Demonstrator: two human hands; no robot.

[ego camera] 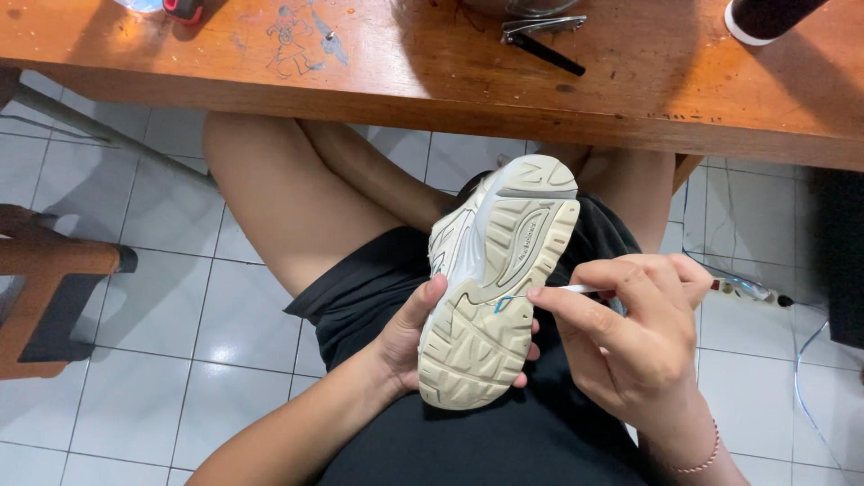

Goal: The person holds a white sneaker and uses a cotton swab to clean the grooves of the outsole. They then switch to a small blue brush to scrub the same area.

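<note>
1. One white and grey sneaker with a cream lugged rubber sole (495, 279) lies sole-up over the person's lap, below the front edge of the tabletop, toe end toward the tabletop.
2. The left hand (409, 337) is closed around the shoe's side from beneath, thumb pressed on the sole's edge, steadying it.
3. The right hand (630, 333) pinches one thin white stick-like tool (576, 289) between thumb and fingers; its tip sits in a groove near the middle of the sole, beside a small blue mark.
4. Judging by the sole, the work on the grooves looks in progress: the tool is at mid-sole, and I cannot tell which grooves are already done.
5. On the orange-brown wooden tabletop (432, 72) lie one metal nail clipper with a black lever (544, 36), one black cylinder with a white rim (765, 18), and one red object (184, 9) at the top edge.
6. One wooden chair (45, 288) stands on the white tiled floor (180, 360).
</note>
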